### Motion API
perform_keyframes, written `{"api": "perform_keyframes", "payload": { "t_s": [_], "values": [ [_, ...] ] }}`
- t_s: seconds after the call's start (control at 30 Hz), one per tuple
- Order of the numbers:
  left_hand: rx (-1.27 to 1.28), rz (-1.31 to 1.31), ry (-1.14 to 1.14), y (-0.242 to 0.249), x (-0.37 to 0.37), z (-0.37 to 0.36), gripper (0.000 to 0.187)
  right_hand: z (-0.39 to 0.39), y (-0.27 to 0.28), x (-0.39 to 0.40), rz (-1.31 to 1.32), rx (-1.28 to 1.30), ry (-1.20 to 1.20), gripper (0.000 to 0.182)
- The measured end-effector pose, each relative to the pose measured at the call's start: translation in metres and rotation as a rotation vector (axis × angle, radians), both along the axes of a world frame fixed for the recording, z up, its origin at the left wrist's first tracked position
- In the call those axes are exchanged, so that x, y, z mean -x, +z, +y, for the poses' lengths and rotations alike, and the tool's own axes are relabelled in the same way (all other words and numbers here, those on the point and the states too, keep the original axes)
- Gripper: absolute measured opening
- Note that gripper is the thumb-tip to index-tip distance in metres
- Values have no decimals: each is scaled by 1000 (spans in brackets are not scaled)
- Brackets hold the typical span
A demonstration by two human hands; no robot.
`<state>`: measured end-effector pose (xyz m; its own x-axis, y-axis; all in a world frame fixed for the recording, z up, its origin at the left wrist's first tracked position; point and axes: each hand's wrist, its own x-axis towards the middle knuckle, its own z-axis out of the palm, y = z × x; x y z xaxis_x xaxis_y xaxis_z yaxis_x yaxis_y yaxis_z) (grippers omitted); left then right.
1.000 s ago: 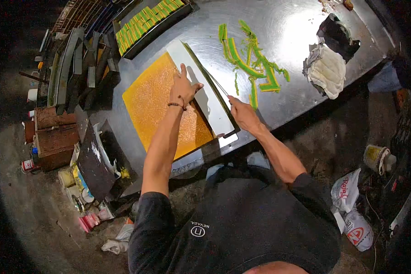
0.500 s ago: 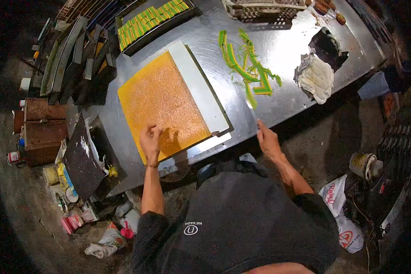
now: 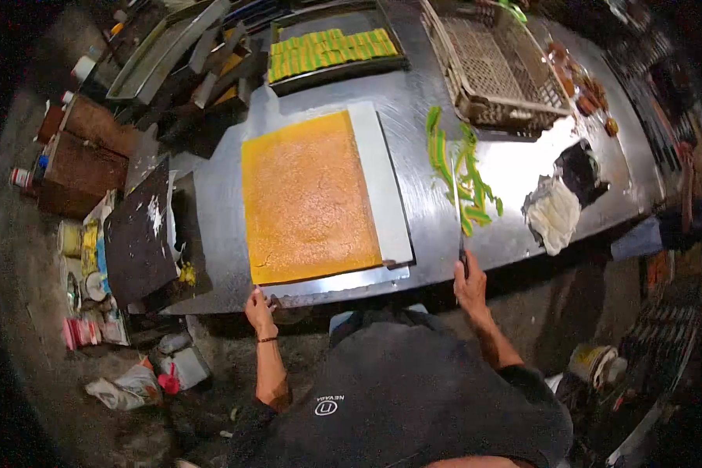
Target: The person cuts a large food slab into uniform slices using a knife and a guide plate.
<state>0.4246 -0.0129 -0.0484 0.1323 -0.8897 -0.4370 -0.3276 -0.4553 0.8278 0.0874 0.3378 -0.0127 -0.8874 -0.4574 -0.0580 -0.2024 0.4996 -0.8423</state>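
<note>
Knife (image 3: 457,210) gripped in right hand (image 3: 471,285); left hand (image 3: 260,312) curled, grip unclear, beside golden slab (image 3: 308,203).

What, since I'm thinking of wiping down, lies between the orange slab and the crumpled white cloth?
In the head view, from orange slab to white cloth: white board, bare metal tabletop, green-and-yellow trimmings with the knife over them, then bare metal.

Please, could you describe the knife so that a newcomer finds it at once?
Find the metal table's front edge, where the right hand is. The knife points from that hand toward the green-and-yellow strips. Unlike those scraps, it has a straight, narrow blade and a dark handle.
</note>
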Motion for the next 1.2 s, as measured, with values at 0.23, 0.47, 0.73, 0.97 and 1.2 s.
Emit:
{"api": "perform_keyframes", "payload": {
  "t_s": [0.23,0.47,0.73,0.97,1.2],
  "values": [
    [-131,430,134,-24,-11,7,21,-39,11,21,-5,-156,41,31],
    [-411,797,65,-27,24,55,21,-193,-24,169,188,-30,107,21],
    [-454,792,353,-11,52,72,21,-328,-41,251,119,16,217,27],
    [-299,665,443,-6,49,77,15,-370,-40,311,105,-11,410,25],
    [-418,884,478,-35,25,67,7,-378,-69,331,39,240,471,21]
  ]
}}
